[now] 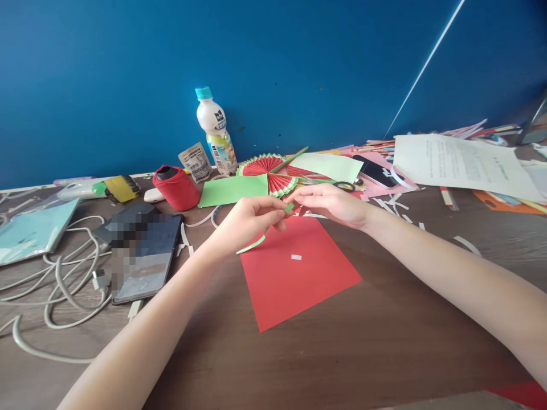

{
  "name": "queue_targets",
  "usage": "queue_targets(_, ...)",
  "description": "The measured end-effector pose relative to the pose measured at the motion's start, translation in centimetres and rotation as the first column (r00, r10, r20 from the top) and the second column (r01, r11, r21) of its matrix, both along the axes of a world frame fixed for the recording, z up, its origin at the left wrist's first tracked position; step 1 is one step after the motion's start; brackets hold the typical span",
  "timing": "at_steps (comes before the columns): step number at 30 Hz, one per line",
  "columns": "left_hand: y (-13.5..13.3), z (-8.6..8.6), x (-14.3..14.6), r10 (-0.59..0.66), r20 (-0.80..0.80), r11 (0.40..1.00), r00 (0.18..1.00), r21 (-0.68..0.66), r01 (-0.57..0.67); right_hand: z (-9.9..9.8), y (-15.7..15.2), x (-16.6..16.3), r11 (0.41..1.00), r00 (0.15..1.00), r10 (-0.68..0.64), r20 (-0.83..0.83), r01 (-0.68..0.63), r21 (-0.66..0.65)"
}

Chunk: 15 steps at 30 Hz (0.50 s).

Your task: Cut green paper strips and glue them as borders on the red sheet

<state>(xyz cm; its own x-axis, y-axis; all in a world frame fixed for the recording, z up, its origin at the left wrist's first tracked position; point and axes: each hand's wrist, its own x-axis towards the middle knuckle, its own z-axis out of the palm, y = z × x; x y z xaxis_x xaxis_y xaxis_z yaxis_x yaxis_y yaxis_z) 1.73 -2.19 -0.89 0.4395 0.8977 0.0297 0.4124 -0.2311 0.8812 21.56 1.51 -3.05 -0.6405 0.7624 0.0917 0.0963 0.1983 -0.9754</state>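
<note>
Both my hands meet above a red paper sheet [294, 273] on the brown table [342, 353]. My left hand [248, 219] pinches a thin green paper strip [256, 243] that hangs down and to the left from its fingers. My right hand [329, 202] has its fingertips closed on the strip's upper end [289, 208]. Just behind the hands lies a pleated red and green paper fan [269, 171] beside a green paper sheet [233, 189].
A phone [145, 256] and white cables [60, 290] lie at the left. A red pouch [177, 187], a bottle [216, 134] and scissors [342, 185] stand further back. White printed paper [457, 165] and coloured scraps cover the right. A blue wall rises behind.
</note>
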Motion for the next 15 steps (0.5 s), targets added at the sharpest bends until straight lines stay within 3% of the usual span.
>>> queue_targets(4,0.0,0.0,-0.1,0.006,-0.010,1.000,1.000,0.000,-0.006,0.1,-0.3,0.0,0.995,0.997,-0.067,-0.048,0.064,-0.071)
queue_targets(11,0.5,0.1,-0.4,0.031,-0.043,0.998,0.999,-0.049,-0.034,0.1,0.2,0.5,0.991,0.988,-0.125,-0.095,0.120,-0.052)
queue_targets(15,1.3,0.2,-1.4,0.002,-0.111,0.994,0.994,-0.106,-0.014,0.0,1.0,1.1,0.972,0.963,-0.221,-0.156,0.205,-0.112)
